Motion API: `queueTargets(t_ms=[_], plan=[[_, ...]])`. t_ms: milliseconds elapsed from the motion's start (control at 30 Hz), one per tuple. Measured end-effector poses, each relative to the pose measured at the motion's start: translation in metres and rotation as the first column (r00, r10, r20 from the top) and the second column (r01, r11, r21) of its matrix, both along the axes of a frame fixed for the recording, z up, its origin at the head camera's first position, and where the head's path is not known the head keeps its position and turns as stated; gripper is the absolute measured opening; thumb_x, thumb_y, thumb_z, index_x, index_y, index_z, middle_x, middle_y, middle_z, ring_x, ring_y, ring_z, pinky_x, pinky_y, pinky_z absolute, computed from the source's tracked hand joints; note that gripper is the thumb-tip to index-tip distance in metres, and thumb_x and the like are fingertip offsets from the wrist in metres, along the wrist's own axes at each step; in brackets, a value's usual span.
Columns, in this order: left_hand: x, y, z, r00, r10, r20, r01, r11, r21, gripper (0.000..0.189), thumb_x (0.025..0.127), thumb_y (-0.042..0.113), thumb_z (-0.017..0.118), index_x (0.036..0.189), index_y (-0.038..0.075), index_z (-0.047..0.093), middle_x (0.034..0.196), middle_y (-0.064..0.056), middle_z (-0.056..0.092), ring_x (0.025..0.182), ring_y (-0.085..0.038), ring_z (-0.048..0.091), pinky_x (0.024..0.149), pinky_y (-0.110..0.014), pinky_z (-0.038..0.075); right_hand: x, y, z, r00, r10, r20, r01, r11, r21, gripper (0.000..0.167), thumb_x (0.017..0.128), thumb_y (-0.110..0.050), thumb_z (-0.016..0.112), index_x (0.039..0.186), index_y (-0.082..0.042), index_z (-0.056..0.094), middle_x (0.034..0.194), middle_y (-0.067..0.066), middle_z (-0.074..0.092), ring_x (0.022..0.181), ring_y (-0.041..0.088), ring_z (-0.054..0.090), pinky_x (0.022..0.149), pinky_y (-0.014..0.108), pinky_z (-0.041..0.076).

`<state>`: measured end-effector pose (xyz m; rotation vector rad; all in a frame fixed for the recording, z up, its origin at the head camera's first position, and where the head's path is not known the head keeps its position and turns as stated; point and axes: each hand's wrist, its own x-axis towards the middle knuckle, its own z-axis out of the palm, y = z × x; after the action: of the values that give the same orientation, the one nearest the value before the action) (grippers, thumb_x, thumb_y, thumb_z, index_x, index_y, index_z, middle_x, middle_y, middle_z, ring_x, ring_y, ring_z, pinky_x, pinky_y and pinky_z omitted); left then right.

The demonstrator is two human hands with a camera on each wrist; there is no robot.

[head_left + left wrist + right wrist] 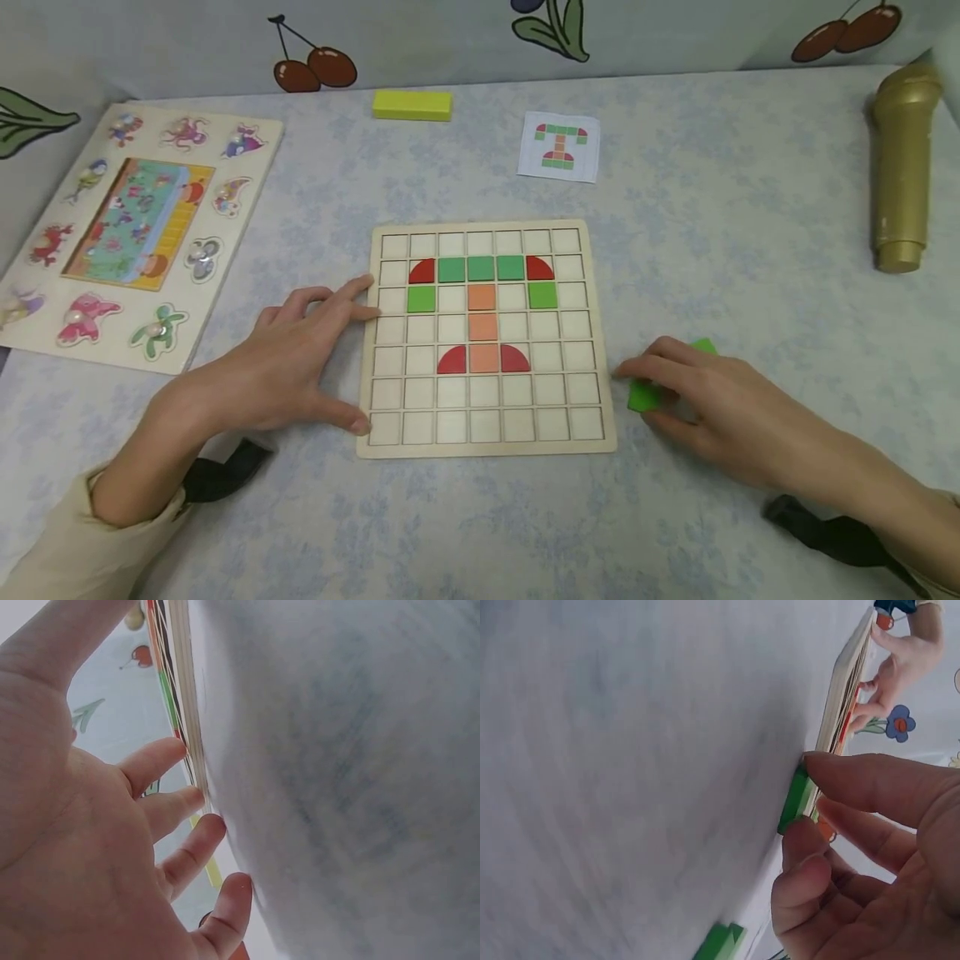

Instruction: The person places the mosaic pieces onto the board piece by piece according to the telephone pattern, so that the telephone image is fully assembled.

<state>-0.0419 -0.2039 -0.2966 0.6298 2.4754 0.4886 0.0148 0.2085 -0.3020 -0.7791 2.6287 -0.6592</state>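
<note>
A wooden grid board (487, 456) lies mid-table with red quarter-round, green square and orange square tiles set in its cells. Along its left edge rests my left hand (288, 367), fingers spread, thumb near the lower corner and fingertips further up; the left wrist view has the fingertips against the board's side. Just right of the board, my right hand (720, 408) pinches a green square tile (795, 799) between thumb and fingers, low over the table. More green tiles (718, 943) lie close by, partly hidden by that hand in the head view.
A pattern card (558, 148) lies behind the board, with a yellow block (412, 106) to its left. On the left is a sea-animal peg puzzle (247, 196). A gold microphone-shaped object (903, 171) lies far right. Cherry-patterned cloth (420, 42) rises at the back.
</note>
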Motion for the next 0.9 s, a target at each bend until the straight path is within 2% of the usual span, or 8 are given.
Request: queueTargets(t_ms=[200, 367, 567, 900], plan=[[0.001, 0.000, -0.001, 1.000, 0.007, 0.011, -0.007, 1.000, 0.020, 0.136, 0.061, 0.066, 0.084, 0.159, 0.019, 0.002, 0.151, 0.007, 0.040, 0.142, -0.033, 0.015, 0.102, -0.058, 0.018, -0.003, 0.007, 0.002, 0.999, -0.002, 0.041, -0.001, 0.999, 0.054, 0.049, 0.079, -0.008, 0.083, 0.123, -0.019, 0.065, 0.112, -0.011, 0.057, 0.075, -0.001, 0.051, 0.060, 0.023, 0.048], [0.001, 0.000, -0.001, 1.000, 0.011, 0.008, -0.011, 1.000, 0.015, 0.135, 0.061, 0.065, 0.084, 0.159, 0.018, 0.004, 0.153, 0.006, 0.037, 0.141, -0.033, 0.016, 0.103, -0.058, 0.017, -0.003, 0.013, 0.000, 0.999, -0.029, 0.031, 0.026, 0.995, 0.096, 0.041, 0.077, -0.015, 0.085, 0.115, -0.018, 0.070, 0.104, -0.012, 0.057, 0.074, 0.000, 0.050, 0.060, 0.024, 0.048], [0.001, 0.000, 0.000, 1.000, 0.007, 0.008, -0.007, 1.000, 0.023, 0.133, 0.061, 0.064, 0.085, 0.159, 0.019, 0.006, 0.152, 0.006, 0.039, 0.141, -0.033, 0.015, 0.103, -0.058, 0.017, -0.002, 0.015, -0.003, 0.998, -0.014, -0.061, 0.017, 0.999, 0.052, 0.034, 0.074, -0.012, 0.087, 0.104, -0.019, 0.073, 0.098, -0.015, 0.057, 0.071, -0.002, 0.050, 0.060, 0.024, 0.048], [0.000, -0.001, -0.001, 1.000, 0.003, 0.005, -0.003, 1.000, 0.029, 0.131, 0.062, 0.065, 0.084, 0.158, 0.019, 0.008, 0.155, 0.005, 0.035, 0.141, -0.033, 0.015, 0.102, -0.058, 0.018, -0.008, 0.012, -0.002, 0.998, 0.003, -0.060, -0.002, 1.000, 0.013, 0.031, 0.077, -0.010, 0.084, 0.105, -0.019, 0.072, 0.098, -0.016, 0.058, 0.069, -0.002, 0.047, 0.056, 0.021, 0.044]])
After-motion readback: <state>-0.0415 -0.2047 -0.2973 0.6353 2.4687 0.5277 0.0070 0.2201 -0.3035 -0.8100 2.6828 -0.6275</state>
